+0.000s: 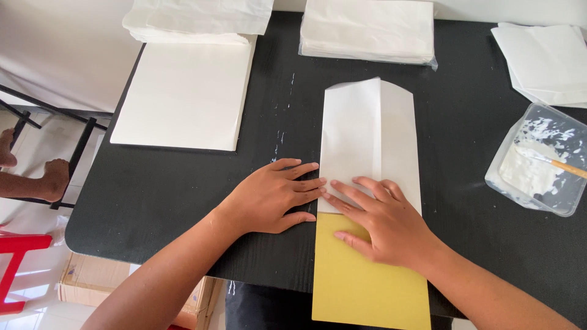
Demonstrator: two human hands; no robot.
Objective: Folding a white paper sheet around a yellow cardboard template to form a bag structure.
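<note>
**Both hands flat on folded white paper over yellow card**

Folded white paper sheet (367,140) lies lengthwise mid-table on the black table (465,122), w/ a vertical fold seam running down it and angled corners at the far end. Its near edge overlaps a yellow card (367,281), which sticks out toward the person and hangs past the table's near edge.

Left hand (272,195): open, palm down, fingers spread & stretched, mostly on the table just left of the sheet; fingertips touch the sheet's left edge near its bottom corner. Grips nothing, just pressing flat.

Right hand (379,223): also open & flat, palm down, lying across the line where white sheet meets yellow card; fingers point up-left, tips nearly meeting the left hand's fingertips. Nothing grasped.

Around:
- Big stack of white sheets (183,91) to the far left, w/ a smaller pile of folded white paper (195,18) on its far end.
- Plastic-wrapped pack of white paper (367,30) at far centre.
- More white folded pieces (544,58) far right.
- Clear plastic tub of white paste (541,162) on the right, well apart from the hands, w/ a brush (553,162) resting in it.
- Red chair (15,263) and cardboard box (92,278) on the floor, left.
- Another person's feet (36,174) at the left edge.
</note>
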